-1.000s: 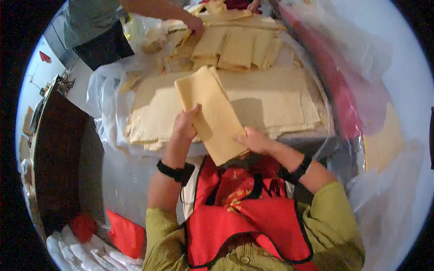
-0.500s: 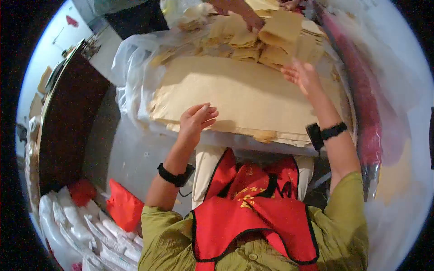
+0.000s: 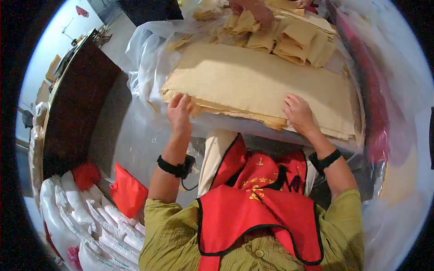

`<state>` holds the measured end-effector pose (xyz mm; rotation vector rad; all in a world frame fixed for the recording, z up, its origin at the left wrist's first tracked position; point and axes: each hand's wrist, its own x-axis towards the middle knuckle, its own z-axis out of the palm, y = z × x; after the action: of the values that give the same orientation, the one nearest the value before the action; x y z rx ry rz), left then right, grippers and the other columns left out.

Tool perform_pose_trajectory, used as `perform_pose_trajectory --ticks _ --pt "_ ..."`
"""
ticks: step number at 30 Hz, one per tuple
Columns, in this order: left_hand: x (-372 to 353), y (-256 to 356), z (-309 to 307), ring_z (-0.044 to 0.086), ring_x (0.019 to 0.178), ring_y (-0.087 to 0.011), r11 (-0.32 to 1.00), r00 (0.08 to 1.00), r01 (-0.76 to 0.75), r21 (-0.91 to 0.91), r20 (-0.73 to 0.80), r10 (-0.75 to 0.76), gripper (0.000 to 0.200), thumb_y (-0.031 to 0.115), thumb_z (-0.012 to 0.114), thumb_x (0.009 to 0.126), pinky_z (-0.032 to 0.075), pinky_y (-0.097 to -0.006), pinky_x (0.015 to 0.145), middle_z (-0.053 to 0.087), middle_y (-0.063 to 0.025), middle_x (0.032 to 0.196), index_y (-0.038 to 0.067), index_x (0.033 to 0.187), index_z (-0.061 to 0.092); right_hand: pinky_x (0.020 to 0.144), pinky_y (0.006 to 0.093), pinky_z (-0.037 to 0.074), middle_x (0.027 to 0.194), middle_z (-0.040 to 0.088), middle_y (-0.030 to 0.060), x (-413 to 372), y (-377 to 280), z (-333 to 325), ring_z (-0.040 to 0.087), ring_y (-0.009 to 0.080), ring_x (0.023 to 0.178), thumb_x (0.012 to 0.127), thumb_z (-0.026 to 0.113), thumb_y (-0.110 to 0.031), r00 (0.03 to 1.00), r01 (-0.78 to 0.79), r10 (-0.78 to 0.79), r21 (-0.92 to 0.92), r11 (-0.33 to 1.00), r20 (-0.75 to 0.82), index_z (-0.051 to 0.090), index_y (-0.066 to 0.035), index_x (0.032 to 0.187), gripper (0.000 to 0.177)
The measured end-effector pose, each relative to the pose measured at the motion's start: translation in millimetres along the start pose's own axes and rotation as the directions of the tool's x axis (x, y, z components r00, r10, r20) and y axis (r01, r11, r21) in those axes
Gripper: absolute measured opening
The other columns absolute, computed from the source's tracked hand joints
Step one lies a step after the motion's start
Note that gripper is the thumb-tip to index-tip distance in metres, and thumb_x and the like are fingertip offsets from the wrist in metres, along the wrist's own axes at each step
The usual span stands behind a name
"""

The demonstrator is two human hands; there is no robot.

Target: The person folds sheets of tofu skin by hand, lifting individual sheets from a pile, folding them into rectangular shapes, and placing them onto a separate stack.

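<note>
A thick stack of large tan sheets (image 3: 257, 81) lies flat on the table in front of me. My left hand (image 3: 179, 113) rests on the stack's near left corner, fingers on the sheet edges. My right hand (image 3: 298, 114) lies flat on the near edge at the right, fingers spread on the top sheet. Neither hand lifts anything. Behind the stack sits a heap of folded tan sheets (image 3: 294, 38). Another person's hand (image 3: 255, 9) works at the folded heap at the far side.
Clear plastic sheeting (image 3: 144, 67) hangs off the table's left side. A dark cabinet (image 3: 77, 104) stands at the left. White wrapped bundles (image 3: 90, 217) and red bags (image 3: 126, 192) lie on the floor at lower left. Red-tinted plastic (image 3: 375, 113) runs along the right.
I put the folded sheet on the far heap and let it go. Both hands came back to the near edge of the flat stack.
</note>
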<state>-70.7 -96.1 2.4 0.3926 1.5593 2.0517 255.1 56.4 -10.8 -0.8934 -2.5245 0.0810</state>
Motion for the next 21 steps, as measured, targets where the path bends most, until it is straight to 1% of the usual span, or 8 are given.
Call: perform_pose_trajectory --ticks 5,8,11,14,16,17,19,21 --pt "45.0 -9.7 -16.2 0.047 0.058 -0.0082 0.884 0.965 -0.263 0.387 0.113 0.238 0.015 0.013 0.062 0.076 0.039 -0.0232 0.054 0.055 0.0003 0.066 -0.002 0.077 0.061 0.091 0.0403 0.036 0.115 0.050 0.0145 -3.0 -1.4 4.7 0.046 0.0305 0.107 0.074 0.056 -0.021 1.000 -0.019 0.019 0.020 1.000 -0.025 0.054 -0.003 0.103 0.033" --pt "54.6 3.6 11.7 0.042 0.054 -0.0071 0.690 0.981 -0.188 0.699 0.093 0.172 0.020 0.014 0.064 0.074 0.035 -0.0242 0.049 0.051 0.0019 0.060 -0.002 0.064 0.058 0.091 0.0405 0.036 0.116 0.049 0.0145 -2.5 -3.1 2.6 0.046 0.0305 0.108 0.075 0.055 -0.021 1.000 -0.028 0.028 0.012 1.000 0.002 0.054 -0.003 0.103 0.032" --pt "40.7 -8.9 48.8 0.043 0.053 -0.0072 0.960 0.978 -0.187 0.206 0.129 0.163 0.023 0.016 0.065 0.074 0.036 -0.0252 0.047 0.052 0.0018 0.061 -0.004 0.066 0.057 0.090 0.0380 0.037 0.113 0.050 0.0172 -2.8 6.8 11.7 0.047 0.0311 0.105 0.075 0.055 -0.016 0.997 0.076 -0.077 -0.067 0.995 -0.010 0.054 -0.003 0.101 0.030" --pt "20.1 -20.1 82.2 0.050 0.056 -0.0121 0.939 0.914 -0.345 0.014 0.234 0.332 0.015 0.009 0.056 0.079 0.041 -0.0271 0.051 0.059 -0.0031 0.068 -0.004 0.084 0.061 0.088 0.0410 0.040 0.108 0.054 0.0159 -5.4 -0.6 11.6 0.050 0.0311 0.103 0.075 0.053 -0.021 0.993 0.037 -0.042 -0.040 0.999 -0.109 0.056 -0.003 0.099 0.030" --pt "-9.6 -29.9 98.5 0.060 0.077 -0.0224 0.673 0.719 -0.689 0.269 0.364 0.591 0.026 -0.001 0.047 0.080 0.047 -0.0305 0.065 0.063 -0.0126 0.090 0.002 0.103 0.058 0.083 0.0409 0.043 0.103 0.055 0.0169 -0.7 -0.9 7.6 0.052 0.0317 0.098 0.073 0.053 -0.020 0.993 0.092 -0.099 -0.096 0.991 -0.070 0.056 -0.003 0.094 0.027" --pt "-21.8 -41.6 105.4 0.056 0.098 -0.0288 0.602 0.604 -0.780 0.173 0.460 0.651 0.041 -0.006 0.047 0.074 0.045 -0.0336 0.081 0.056 -0.0162 0.108 0.008 0.112 0.054 0.081 0.0409 0.044 0.101 0.056 0.0174 2.0 -1.7 6.0 0.053 0.0320 0.096 0.072 0.054 -0.019 0.990 0.127 -0.133 -0.118 0.985 -0.046 0.056 -0.003 0.092 0.026" --pt "-61.9 -29.0 120.3 0.044 0.112 -0.0341 0.379 0.417 -0.897 0.229 0.725 0.548 0.052 -0.010 0.048 0.065 0.036 -0.0372 0.093 0.049 -0.0172 0.118 0.008 0.114 0.052 0.074 0.0397 0.046 0.094 0.057 0.0178 4.6 0.6 10.0 0.055 0.0330 0.087 0.072 0.053 -0.015 0.997 0.073 -0.074 -0.049 0.996 -0.023 0.056 -0.002 0.090 0.022" --pt "-74.5 -44.3 132.6 0.037 0.117 -0.0350 0.214 0.405 -0.913 0.347 0.837 0.368 0.047 0.001 0.052 0.069 0.028 -0.0507 0.096 0.045 -0.0129 0.122 0.012 0.114 0.051 0.075 0.0381 0.045 0.091 0.056 0.0165 2.3 12.3 26.0 0.054 0.0335 0.086 0.074 0.054 -0.012 0.998 0.060 -0.059 -0.052 0.997 0.028 0.055 -0.001 0.096 0.025"
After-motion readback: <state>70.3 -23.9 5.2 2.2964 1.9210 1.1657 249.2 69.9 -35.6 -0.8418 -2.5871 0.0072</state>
